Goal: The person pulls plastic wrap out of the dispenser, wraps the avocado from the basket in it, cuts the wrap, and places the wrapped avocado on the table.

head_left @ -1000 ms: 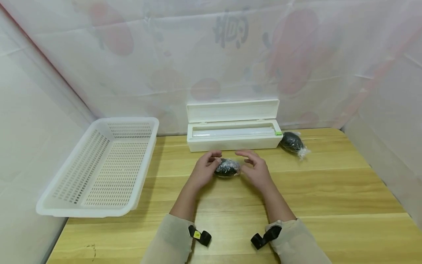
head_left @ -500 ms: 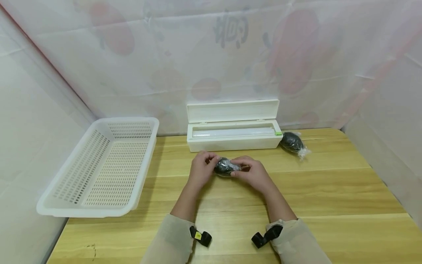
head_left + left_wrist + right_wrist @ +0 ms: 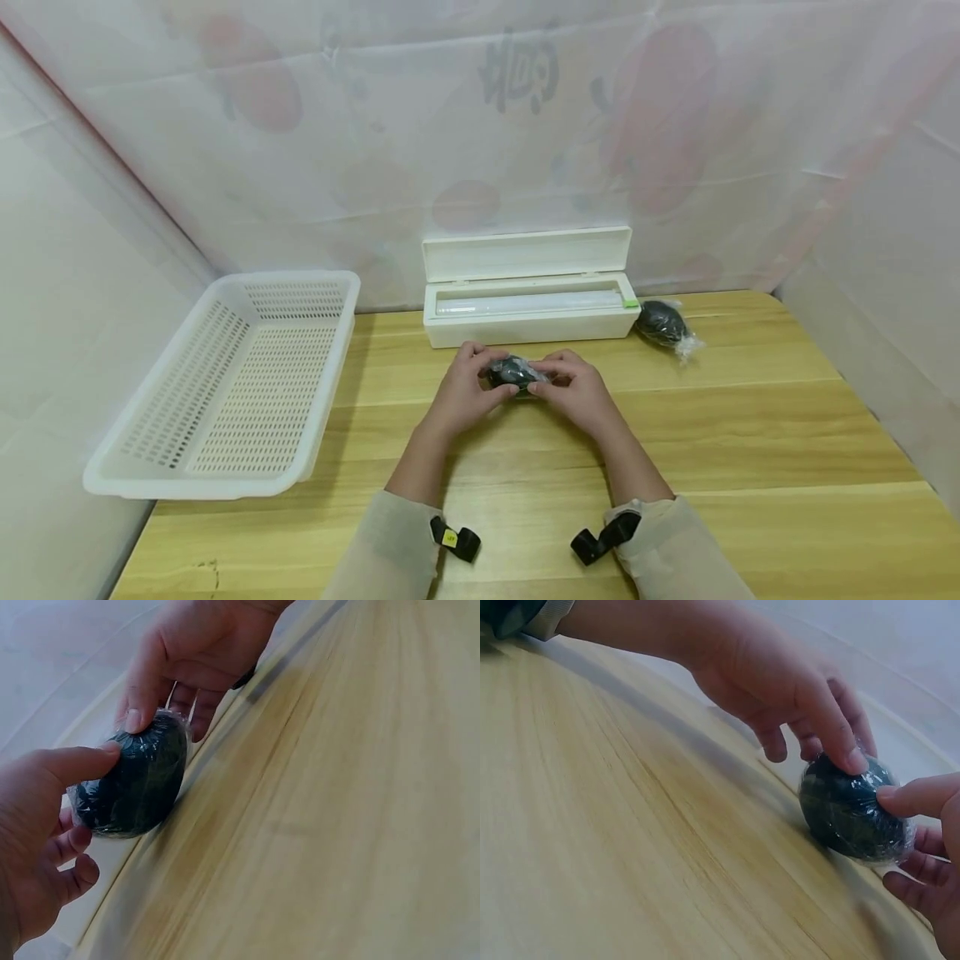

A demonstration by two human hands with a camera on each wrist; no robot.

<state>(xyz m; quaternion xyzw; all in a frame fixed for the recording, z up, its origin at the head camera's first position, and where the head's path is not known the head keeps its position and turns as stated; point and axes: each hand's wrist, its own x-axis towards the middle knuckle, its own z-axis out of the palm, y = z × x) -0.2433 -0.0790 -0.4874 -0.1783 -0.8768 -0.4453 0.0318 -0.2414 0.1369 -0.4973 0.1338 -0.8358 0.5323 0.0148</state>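
Observation:
A dark green oval fruit (image 3: 512,372), avocado-like and wrapped in clear cling film, is between both hands in front of the white box. The left hand (image 3: 465,390) grips its left end, the thumb on the near side in the head view. At the other end, the right hand (image 3: 576,390) pinches the film-covered fruit between thumb and fingers. Up close in the left wrist view, both thumbs press on gathered film over the fruit (image 3: 139,780). Creased film also shows around the fruit (image 3: 851,810) in the right wrist view.
Behind the hands, an open white box (image 3: 528,327) holds a roll of cling film (image 3: 528,302). A second wrapped dark fruit (image 3: 663,323) lies by its right end, film twisted at one tip. A white perforated basket (image 3: 217,483) stands at the left of the wooden table (image 3: 750,467).
The right hand, earlier with fingers spread beside the fruit, has closed in and pinches it. The left thumb has shifted to the near side of the fruit, and the fruit has turned a little.

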